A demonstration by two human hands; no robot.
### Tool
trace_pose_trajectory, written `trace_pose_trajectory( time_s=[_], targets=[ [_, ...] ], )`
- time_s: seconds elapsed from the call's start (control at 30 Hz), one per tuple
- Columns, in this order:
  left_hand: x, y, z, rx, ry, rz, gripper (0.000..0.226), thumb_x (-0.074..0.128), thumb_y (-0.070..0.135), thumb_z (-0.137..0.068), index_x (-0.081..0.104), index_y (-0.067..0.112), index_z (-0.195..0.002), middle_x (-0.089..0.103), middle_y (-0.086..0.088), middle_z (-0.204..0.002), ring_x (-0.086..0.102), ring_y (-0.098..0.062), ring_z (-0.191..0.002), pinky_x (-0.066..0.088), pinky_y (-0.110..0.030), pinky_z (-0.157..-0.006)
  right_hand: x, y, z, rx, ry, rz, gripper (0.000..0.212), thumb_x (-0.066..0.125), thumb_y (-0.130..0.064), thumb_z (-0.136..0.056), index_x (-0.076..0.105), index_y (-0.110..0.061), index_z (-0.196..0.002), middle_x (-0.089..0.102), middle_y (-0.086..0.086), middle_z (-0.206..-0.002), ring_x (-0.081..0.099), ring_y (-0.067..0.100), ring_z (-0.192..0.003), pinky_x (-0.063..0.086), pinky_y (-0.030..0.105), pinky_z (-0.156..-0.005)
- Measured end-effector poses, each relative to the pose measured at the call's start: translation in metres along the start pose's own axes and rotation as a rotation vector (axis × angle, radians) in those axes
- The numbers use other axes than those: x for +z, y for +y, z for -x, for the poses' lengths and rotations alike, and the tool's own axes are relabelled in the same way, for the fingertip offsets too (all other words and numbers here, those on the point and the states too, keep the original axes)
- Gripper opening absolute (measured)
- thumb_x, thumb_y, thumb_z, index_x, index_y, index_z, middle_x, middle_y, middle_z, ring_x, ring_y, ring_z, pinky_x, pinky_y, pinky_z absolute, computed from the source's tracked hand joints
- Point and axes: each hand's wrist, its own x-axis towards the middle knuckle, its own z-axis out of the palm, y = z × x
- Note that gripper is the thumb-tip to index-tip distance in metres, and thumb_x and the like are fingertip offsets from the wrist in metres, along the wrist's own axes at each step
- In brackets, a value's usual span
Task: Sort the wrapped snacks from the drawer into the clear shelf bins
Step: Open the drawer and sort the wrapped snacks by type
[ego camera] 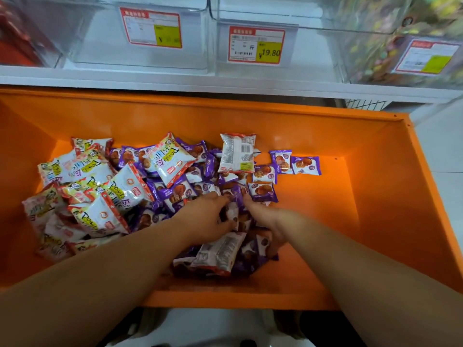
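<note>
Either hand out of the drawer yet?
No: the left hand and right hand are both down in the orange drawer, gripping purple packets from the pile.

Head view, worn items check. The left forearm [112,271] is bare along all its visible length, from the lower left corner to the wrist. It looks broad at the frame edge and narrows toward the left grip [208,217]. The right forearm [363,266] is likewise bare, from the lower right corner to the right grip [266,221]. Wrists and fingers bare. Bottom centre: dark blurred shapes [288,324], possibly legwear or shoes; cannot tell.
</note>
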Motion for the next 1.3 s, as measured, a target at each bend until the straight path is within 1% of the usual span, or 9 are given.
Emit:
trace_pose_trajectory(
  time_s=[0.13,0.27,0.33,0.4,0.57,0.67,0.77,0.9,1.3],
  targets=[
    [-0.006,-0.005,0.001,0.027,0.041,-0.218,0.081,0.059,0.075,-0.083,0.048,0.022,-0.144,0.051,-0.002,-0.137,0.045,-0.025,-0.128,0.039,-0.044,-0.108,0.014,-0.011,-0.012,-0.05,-0.164,-0.125,0.101,0.034,-0.095,-0.077,0.032,-0.033,-0.157,0.035,0.007,-0.161,0.048,0.039,-0.136,0.043,0.066,-0.106],
    [-0.006,-0.009,0.0,-0.09,0.069,-0.27,0.098,0.06,0.08,-0.075,0.039,0.019,-0.149,0.04,-0.005,-0.15,0.034,-0.03,-0.14,0.027,-0.051,-0.119,0.01,-0.011,-0.012,-0.133,-0.295,-0.246,0.066,0.033,-0.077,-0.095,0.058,-0.024,-0.125,0.059,-0.003,-0.114,0.063,0.032,-0.107,0.049,0.059,-0.1],
    [-0.005,-0.01,-0.002,-0.119,0.082,-0.234,0.109,0.063,0.077,-0.076,0.022,0.017,-0.158,0.027,-0.008,-0.16,0.026,-0.033,-0.147,0.023,-0.052,-0.122,0.001,-0.012,-0.011,-0.153,-0.287,-0.192,0.071,0.037,-0.077,-0.094,0.05,-0.025,-0.141,0.058,0.0,-0.126,0.063,0.033,-0.108,0.053,0.057,-0.091],
    [-0.004,-0.007,-0.005,-0.109,0.067,-0.19,0.114,0.067,0.07,-0.08,0.003,0.022,-0.162,0.007,-0.008,-0.168,0.012,-0.035,-0.154,0.018,-0.053,-0.124,-0.014,-0.018,-0.014,-0.173,-0.172,-0.015,0.083,0.038,-0.086,-0.087,0.042,-0.032,-0.149,0.054,0.007,-0.143,0.065,0.037,-0.11,0.059,0.052,-0.082],
    [-0.025,0.004,-0.035,0.018,0.013,-0.258,0.102,0.063,0.064,-0.088,0.002,0.028,-0.163,-0.012,-0.004,-0.169,0.001,-0.034,-0.156,0.016,-0.054,-0.124,-0.073,-0.038,-0.043,-0.358,0.536,0.218,0.048,0.054,-0.059,-0.096,0.068,-0.013,-0.104,0.07,0.01,-0.089,0.069,0.031,-0.085,0.059,0.041,-0.079],
    [-0.035,0.012,-0.055,0.026,0.068,-0.188,0.099,0.063,0.062,-0.089,0.005,0.029,-0.162,-0.009,-0.001,-0.169,0.003,-0.031,-0.156,0.019,-0.055,-0.124,-0.099,-0.042,-0.062,-0.399,0.806,0.353,0.044,0.046,-0.053,-0.097,0.063,-0.023,-0.124,0.057,0.014,-0.129,0.055,0.037,-0.122,0.048,0.038,-0.095],
    [-0.024,0.011,-0.064,-0.01,0.102,-0.084,0.097,0.062,0.064,-0.088,0.004,0.036,-0.161,-0.016,0.005,-0.168,-0.005,-0.028,-0.156,0.019,-0.057,-0.123,-0.108,-0.044,-0.076,-0.327,0.685,0.426,0.067,0.039,-0.075,-0.092,0.036,-0.045,-0.152,0.014,0.006,-0.164,0.009,0.038,-0.152,0.025,0.056,-0.118],
    [-0.002,-0.001,-0.056,-0.025,0.088,-0.061,0.098,0.058,0.072,-0.087,-0.002,0.045,-0.159,-0.029,0.009,-0.165,-0.015,-0.028,-0.155,0.009,-0.058,-0.123,-0.105,-0.045,-0.095,-0.275,0.516,0.376,0.089,0.032,-0.095,-0.078,0.015,-0.056,-0.156,-0.018,-0.007,-0.169,-0.029,0.035,-0.151,0.001,0.068,-0.121],
    [-0.03,-0.072,-0.002,-0.152,0.086,-0.254,0.094,0.044,0.076,-0.09,0.0,0.035,-0.162,-0.02,-0.009,-0.168,-0.016,-0.032,-0.156,-0.001,-0.055,-0.126,0.037,-0.074,-0.094,-0.453,0.274,0.604,0.067,0.014,-0.084,-0.085,0.027,-0.054,-0.143,0.008,-0.005,-0.169,-0.014,0.036,-0.153,-0.017,0.056,-0.115]
  ],
)
